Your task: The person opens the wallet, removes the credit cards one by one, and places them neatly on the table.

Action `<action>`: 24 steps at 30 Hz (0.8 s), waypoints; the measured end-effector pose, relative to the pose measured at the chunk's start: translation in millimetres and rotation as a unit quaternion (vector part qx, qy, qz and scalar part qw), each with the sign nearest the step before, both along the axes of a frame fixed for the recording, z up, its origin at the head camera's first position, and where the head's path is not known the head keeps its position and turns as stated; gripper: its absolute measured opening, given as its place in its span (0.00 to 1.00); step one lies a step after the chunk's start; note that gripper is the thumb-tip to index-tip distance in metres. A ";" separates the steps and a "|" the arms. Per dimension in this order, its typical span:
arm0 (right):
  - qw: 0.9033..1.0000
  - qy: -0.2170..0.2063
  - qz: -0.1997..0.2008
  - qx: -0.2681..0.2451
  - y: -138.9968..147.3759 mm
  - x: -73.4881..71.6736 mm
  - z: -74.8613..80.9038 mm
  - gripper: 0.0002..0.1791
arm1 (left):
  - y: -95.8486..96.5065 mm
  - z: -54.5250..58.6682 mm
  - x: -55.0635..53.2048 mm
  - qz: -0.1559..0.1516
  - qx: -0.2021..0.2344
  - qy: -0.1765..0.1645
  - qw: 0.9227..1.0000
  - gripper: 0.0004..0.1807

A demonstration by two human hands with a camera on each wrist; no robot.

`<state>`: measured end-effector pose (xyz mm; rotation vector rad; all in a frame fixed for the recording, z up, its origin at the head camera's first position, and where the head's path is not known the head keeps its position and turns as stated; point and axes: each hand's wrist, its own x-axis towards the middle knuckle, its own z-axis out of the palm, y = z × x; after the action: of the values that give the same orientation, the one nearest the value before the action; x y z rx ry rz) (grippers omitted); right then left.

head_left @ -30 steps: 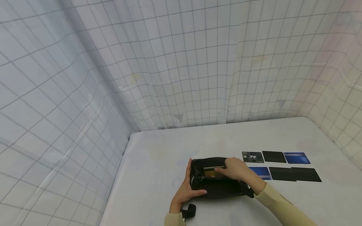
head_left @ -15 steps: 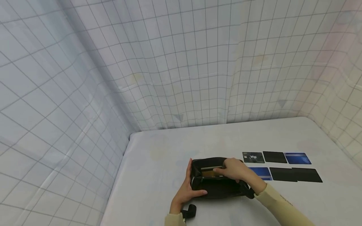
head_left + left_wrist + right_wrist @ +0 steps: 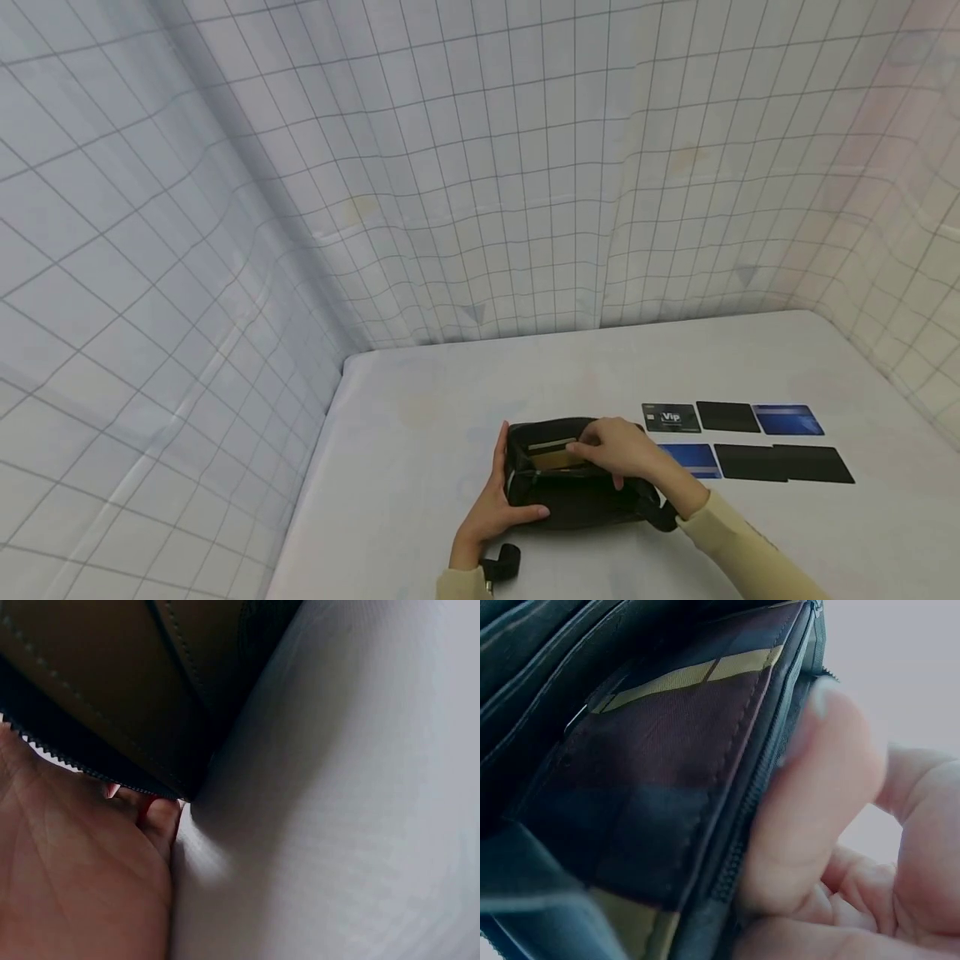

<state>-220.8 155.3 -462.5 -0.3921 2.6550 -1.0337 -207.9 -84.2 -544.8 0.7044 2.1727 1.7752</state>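
Note:
A black zip-around wallet (image 3: 585, 504) stands spread on the white table, its mouth facing up. My left hand (image 3: 491, 504) grips its left end, thumb along the near side and fingers up the far side. Close to the left wrist camera, the palm (image 3: 75, 862) lies along the zip teeth. My right hand (image 3: 618, 450) reaches into the mouth from the right, beside a gold-coloured panel (image 3: 551, 459). In the right wrist view, curled fingers (image 3: 810, 817) hold the zipped inner divider (image 3: 739, 847), next to plaid lining (image 3: 652, 742). Some right fingertips are hidden.
Right of the wallet lie two rows of cards: a black Vip card (image 3: 671, 417), blue cards (image 3: 787, 419) and plain black ones (image 3: 727, 416). A black device (image 3: 502, 562) sits at the left wrist. Checked white curtains (image 3: 525, 208) enclose the table.
My right hand has shifted slightly left inside the wallet, and the gold-coloured panel shows a little further left. The left hand stays in place.

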 end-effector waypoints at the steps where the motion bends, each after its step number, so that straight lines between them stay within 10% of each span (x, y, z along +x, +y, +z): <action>1: 1.000 0.004 0.000 -0.001 0.1 -0.4 -0.5 0.17 | 0.3 -3.7 -1.5 0.002 0.002 0.001 1.000 0.65; 9: 1.000 0.016 0.012 -0.014 1.5 -2.9 -5.8 0.14 | 0.5 -29.6 -10.8 0.017 0.006 0.024 1.000 0.66; 24: 0.998 0.012 0.035 -0.044 1.6 -5.8 -10.8 0.14 | 0.5 -16.5 -5.0 0.008 0.014 0.018 1.000 0.66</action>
<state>-226.6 156.9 -473.2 -0.5160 2.6019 -1.1340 -212.9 -83.7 -561.3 0.7314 2.1872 1.8171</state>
